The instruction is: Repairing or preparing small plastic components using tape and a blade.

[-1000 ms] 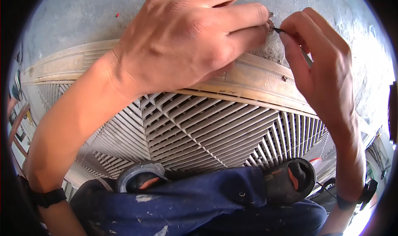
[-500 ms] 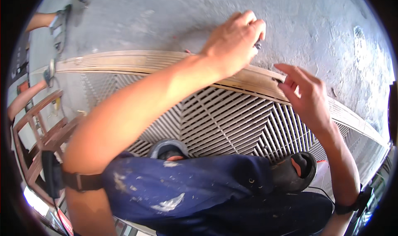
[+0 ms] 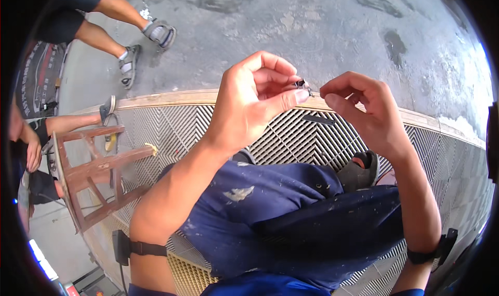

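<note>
My left hand (image 3: 249,96) is raised in front of me, over the wooden edging strip. Between its thumb and fingertips it grips a small dark piece with shiny parts (image 3: 301,85), too small to name. Close by on its right is my right hand (image 3: 366,101), its thumb and forefinger drawn together in a pinch. Whether anything sits in that pinch cannot be made out. A thin, dark flat strip (image 3: 318,120) lies on the slatted floor grating (image 3: 283,140) below the hands.
Beyond the pale edging strip (image 3: 171,98) is grey, stained concrete (image 3: 291,31). An overturned brown wooden stool (image 3: 104,166) lies at the left. Other people's legs and a sandalled foot (image 3: 160,33) are at the upper left, and a person's hand (image 3: 33,155) shows at the far left.
My left hand has come back from over the concrete, turned, and now holds the small piece beside my right hand. The right fingers have closed together. The view has shifted, showing more of the people.
</note>
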Demonstrator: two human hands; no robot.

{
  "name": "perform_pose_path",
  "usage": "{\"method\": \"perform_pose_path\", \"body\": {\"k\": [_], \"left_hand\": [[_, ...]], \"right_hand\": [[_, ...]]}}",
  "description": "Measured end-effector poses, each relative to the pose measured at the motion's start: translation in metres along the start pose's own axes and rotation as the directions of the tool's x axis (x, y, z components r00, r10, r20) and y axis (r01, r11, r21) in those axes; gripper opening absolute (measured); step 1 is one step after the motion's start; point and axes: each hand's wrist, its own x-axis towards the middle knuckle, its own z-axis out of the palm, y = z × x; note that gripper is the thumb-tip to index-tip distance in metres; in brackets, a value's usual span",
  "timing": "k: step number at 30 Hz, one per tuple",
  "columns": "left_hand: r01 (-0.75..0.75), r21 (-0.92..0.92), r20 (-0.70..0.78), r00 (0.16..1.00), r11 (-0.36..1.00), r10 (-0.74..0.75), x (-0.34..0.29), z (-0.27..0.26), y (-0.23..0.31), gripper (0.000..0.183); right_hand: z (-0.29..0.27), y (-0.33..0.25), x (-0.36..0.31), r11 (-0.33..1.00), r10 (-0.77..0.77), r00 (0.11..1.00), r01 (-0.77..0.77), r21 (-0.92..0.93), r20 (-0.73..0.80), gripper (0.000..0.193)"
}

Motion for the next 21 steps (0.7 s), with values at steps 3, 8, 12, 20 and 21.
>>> {"method": "perform_pose_path", "body": {"k": [3,8,12,20,21], "left_hand": [[-0.040,0.011,-0.004,0.999,0.999,0.041,-0.033,0.010,0.033,0.034],[-0.107,-0.053,0.074,0.991,0.993,0.111,-0.089,0.014,0.057,0.031],[-0.177,-0.005,0.057,0.983,0.984,0.177,-0.130,-0.006,0.015,0.029],[-0.305,0.087,0.115,0.949,0.948,0.295,-0.150,0.018,-0.001,0.024],[-0.345,0.086,0.082,0.938,0.935,0.338,-0.154,0.017,-0.007,0.023]], "right_hand": [[-0.003,-0.037,-0.027,0.986,-0.096,0.994,0.102,0.130,-0.052,0.015],[0.016,-0.081,-0.066,0.967,-0.075,0.997,0.081,0.243,-0.035,0.012],[0.059,-0.078,-0.080,0.965,-0.182,0.983,0.177,0.194,0.010,0.012],[0.063,-0.067,-0.118,0.948,-0.184,0.982,0.186,0.259,-0.033,0.007],[0.069,-0.064,-0.118,0.909,-0.147,0.987,0.162,0.384,-0.069,0.008]]}}
